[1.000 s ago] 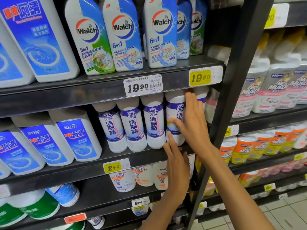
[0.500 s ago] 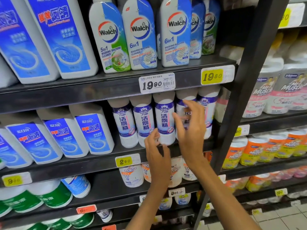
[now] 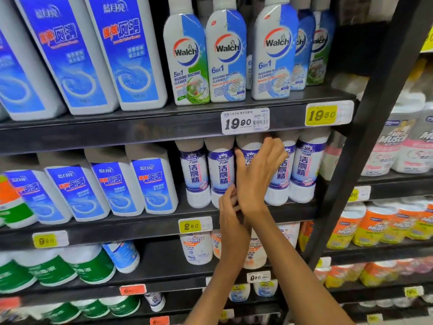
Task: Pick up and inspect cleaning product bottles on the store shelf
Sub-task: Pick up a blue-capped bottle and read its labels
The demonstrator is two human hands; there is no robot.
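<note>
Hands, left (image 3: pixel 230 207) and right (image 3: pixel 257 174), grip the third of five Wanli bottles (image 3: pixel 248 151).

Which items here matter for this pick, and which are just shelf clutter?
In play:
- right hand on the third purple-label bottle
- left hand at that bottle's base
- purple-label bottle row

Just there:
- Walch bottles
- blue-label jugs
- orange bottles
- price tags

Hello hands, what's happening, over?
Right hand gripping the middle purple-label bottle. Left hand at its base. Neighbouring bottles packed tight both sides.
</note>
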